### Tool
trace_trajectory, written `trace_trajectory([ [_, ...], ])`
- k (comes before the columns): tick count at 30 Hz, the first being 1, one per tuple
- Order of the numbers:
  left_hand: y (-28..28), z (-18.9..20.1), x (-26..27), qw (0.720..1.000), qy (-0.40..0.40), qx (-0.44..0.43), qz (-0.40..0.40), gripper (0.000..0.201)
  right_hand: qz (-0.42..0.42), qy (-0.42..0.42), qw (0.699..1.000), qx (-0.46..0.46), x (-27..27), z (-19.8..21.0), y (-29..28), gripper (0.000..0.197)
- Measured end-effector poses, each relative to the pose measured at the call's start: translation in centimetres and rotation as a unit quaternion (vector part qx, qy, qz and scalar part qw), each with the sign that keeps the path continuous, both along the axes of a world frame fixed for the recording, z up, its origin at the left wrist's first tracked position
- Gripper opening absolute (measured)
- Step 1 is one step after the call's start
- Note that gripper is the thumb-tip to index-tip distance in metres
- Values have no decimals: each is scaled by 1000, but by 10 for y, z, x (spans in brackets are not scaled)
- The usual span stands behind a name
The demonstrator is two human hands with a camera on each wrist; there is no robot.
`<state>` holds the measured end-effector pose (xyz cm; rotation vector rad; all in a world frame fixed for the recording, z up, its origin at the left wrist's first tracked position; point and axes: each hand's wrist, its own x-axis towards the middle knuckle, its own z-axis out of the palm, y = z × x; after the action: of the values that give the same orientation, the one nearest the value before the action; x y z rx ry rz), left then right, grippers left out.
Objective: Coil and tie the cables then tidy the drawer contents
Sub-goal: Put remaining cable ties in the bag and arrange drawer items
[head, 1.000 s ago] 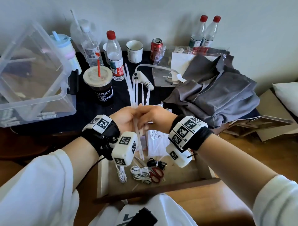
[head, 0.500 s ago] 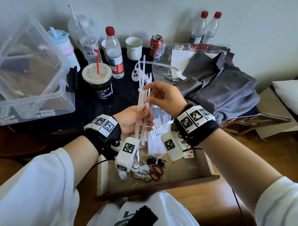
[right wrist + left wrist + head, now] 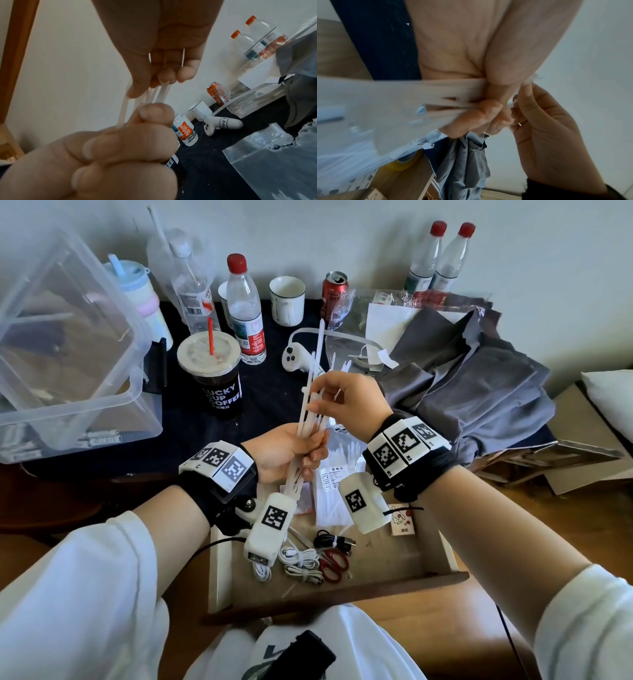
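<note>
- The left hand point(image 3: 286, 453) is closed in a fist round the lower part of a bundle of white zip ties point(image 3: 310, 405), which stands nearly upright above the open wooden drawer point(image 3: 435, 546)
- The right hand point(image 3: 349, 402) sits higher on the same bundle, thumb and curled fingertips pinching a few of the ties just above the left fist
- From the right wrist view the ties point(image 3: 137, 97) run in separate strands from the left hand point(image 3: 120, 148) up into the right hand point(image 3: 164, 44)
- From the left wrist view the bundle point(image 3: 447, 100) crosses under the left hand's thumb point(image 3: 505, 58), and the right hand point(image 3: 547, 132) meets it at the far end
- Inside the drawer, near its front edge, lie 2 coiled white cables point(image 3: 298, 559), each bound at the middle, with a coiled black cable point(image 3: 330, 541) just behind them
- Red-handled scissors point(image 3: 334, 565) lie touching the white coils, on the drawer's right-hand half
- A clear bag of more zip ties point(image 3: 334, 494) rests at the back of the drawer, under the right wrist
- Behind the drawer a dark cloth carries a coffee cup point(image 3: 212, 378) with a red straw, a white controller point(image 3: 296, 359) and a red can point(image 3: 334, 292)
- A clear plastic box point(image 3: 68, 364) stands to the left of the drawer and crumpled grey fabric point(image 3: 479, 392) to its right
</note>
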<state>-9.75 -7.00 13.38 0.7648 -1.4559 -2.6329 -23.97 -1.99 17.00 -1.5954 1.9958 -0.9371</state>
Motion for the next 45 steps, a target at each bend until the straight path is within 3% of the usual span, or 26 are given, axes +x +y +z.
trace_trajectory([
  [3,-1,-1,2,1000,0,-5,-1,11,9,3,1000,23,-1,4,-2,17],
  [6,-2,-1,2,1000,2,-5,5,11,19,-64,998,17,-1,7,-1,23],
  [10,-5,-1,2,1000,4,-2,16,11,-45,-181,979,-88,-7,11,-1,22],
  [14,-9,-4,3,999,-25,5,29,13,-121,-216,955,-162,-19,20,-2,21],
  [17,-10,-7,3,996,-54,9,65,24,-167,-267,914,-257,-30,22,-2,20],
  [21,-12,-6,3,991,-48,29,123,26,-173,-282,889,-317,-35,19,0,17],
  [23,-14,-4,2,986,-36,50,154,26,-169,-247,902,-311,-32,14,5,19],
  [25,-16,-2,2,981,-20,65,182,25,-152,-175,936,-263,-26,6,10,25],
  [29,-14,3,-4,974,19,74,215,26,-23,-73,988,-136,-10,-15,18,20],
  [32,-13,4,-8,968,17,49,245,27,59,-16,992,-107,-1,-28,22,23],
  [38,-10,0,-5,980,-9,5,199,30,133,2,991,-34,4,-21,24,20],
  [42,-5,2,-5,988,-39,-24,148,22,128,-45,989,-57,6,-5,20,18],
  [45,0,2,-6,991,-54,-40,115,29,93,6,993,-68,9,7,14,25],
])
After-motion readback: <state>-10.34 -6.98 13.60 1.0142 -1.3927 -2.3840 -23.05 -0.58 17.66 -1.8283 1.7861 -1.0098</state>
